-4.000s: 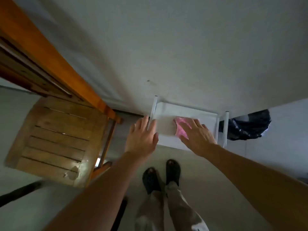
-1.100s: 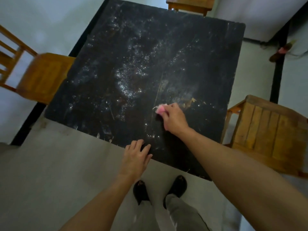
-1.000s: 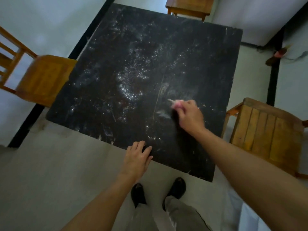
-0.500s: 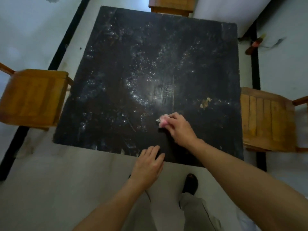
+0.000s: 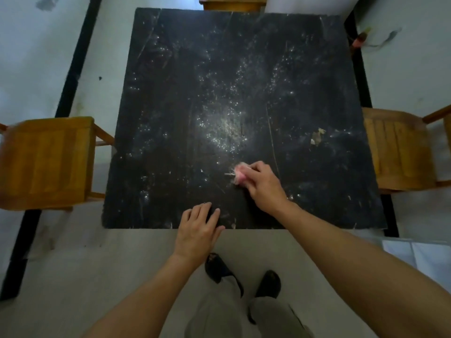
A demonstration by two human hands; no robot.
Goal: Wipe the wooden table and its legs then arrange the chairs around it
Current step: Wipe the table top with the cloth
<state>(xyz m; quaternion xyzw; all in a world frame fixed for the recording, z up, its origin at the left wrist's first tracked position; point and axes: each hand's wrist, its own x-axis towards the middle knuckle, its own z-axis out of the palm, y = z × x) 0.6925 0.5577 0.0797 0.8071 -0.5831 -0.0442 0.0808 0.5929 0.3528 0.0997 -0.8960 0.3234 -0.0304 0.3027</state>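
Right hand fingers curled on pink cloth, pressed to dark dusty worktop near front middle. Left hand flat, fingers straight, on front edge. Chairs at sides.

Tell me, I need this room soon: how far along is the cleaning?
Nothing looks finished. In hand: the right hand presses a pink cloth on the table; the left hand rests at its near edge. White speckles cover most of the top, so most wiping is left. The legs are out of view; the left chair, right chair and far chair await arranging.
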